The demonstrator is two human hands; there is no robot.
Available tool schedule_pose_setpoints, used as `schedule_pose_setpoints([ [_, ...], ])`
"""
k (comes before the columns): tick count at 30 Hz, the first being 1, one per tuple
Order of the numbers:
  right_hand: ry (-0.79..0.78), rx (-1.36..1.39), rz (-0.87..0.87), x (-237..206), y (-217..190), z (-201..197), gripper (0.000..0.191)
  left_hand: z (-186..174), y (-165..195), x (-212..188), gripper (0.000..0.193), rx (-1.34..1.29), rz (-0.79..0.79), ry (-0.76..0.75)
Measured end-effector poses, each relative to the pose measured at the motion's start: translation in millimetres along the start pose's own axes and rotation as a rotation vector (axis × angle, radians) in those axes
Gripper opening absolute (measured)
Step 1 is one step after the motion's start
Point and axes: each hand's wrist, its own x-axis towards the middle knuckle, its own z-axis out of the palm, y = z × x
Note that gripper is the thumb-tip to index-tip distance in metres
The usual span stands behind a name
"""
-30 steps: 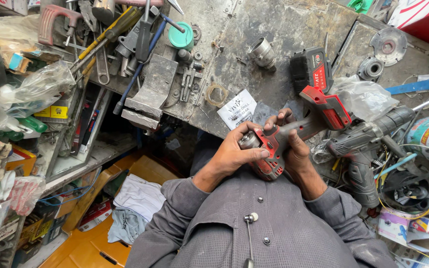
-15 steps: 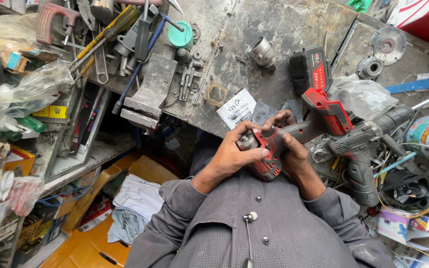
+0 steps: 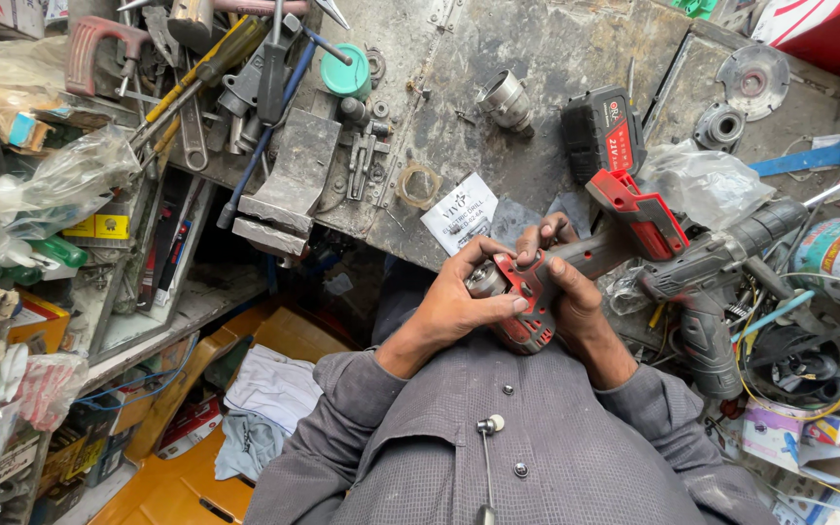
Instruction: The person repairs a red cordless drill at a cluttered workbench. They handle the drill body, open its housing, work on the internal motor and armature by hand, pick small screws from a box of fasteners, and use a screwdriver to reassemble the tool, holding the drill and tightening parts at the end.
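Both hands clamp red cordless drill (image 3: pixel 537 301) near bench edge, left hand (image 3: pixel 459 306) gripping chuck (image 3: pixel 485 281), right hand (image 3: pixel 571 292) wrapped round body; likely needs firm twist next.

A grimy metal workbench (image 3: pixel 556 58) carries a battery pack (image 3: pixel 602 130), vise (image 3: pixel 289 185) (grey) and screwdrivers (image 3: pixel 208 73).

Bare bench top (image 3: pixel 537 58) behind the white packet (image 3: pixel 459 212) gives passage; vise (image 3: pixel 289 185) and hand tools (image 3: pixel 216 68) block left; battery pack (image 3: pixel 603 131), plastic bag (image 3: pixel 702 180), grey drill (image 3: pixel 721 282) crowd right.
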Motion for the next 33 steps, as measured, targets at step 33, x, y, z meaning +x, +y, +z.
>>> schedule_pose_setpoints([
  [33, 0.258, -0.332, 0.118, 23, -1, -43, 0.055, -20, 21, 16, 0.054, 0.653, 0.215, 0.175],
])
